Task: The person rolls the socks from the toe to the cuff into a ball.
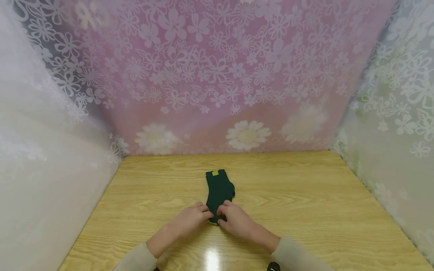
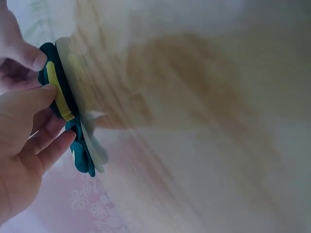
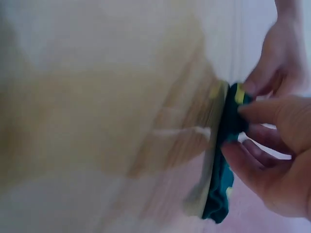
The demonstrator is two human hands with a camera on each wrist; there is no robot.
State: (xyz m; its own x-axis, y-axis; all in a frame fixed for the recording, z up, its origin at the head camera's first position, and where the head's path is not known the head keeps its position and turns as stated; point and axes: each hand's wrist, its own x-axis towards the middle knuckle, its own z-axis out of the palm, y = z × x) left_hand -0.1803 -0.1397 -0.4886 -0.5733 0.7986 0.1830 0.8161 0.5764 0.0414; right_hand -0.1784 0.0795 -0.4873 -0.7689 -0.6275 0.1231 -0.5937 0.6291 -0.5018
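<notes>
A pair of dark green socks (image 1: 218, 188) lies flat near the middle of the table, cuffs away from me and heels to the right. A small yellow patch (image 1: 215, 173) marks the cuff end. At the near toe end, my left hand (image 1: 194, 219) pinches the left edge; its thumb rests by a yellow strip (image 2: 59, 92) across the toes in the left wrist view. My right hand (image 1: 237, 221) grips the same end from the right, thumb and fingers bent around the fabric (image 3: 224, 160). The fingertips of both hands are close together there.
The wood-grain table (image 1: 288, 195) reflects a bright light near its front edge. A pink flowered backdrop (image 1: 217, 75) stands behind it, with pale cloth walls at the left (image 1: 51, 150) and right (image 1: 390, 131).
</notes>
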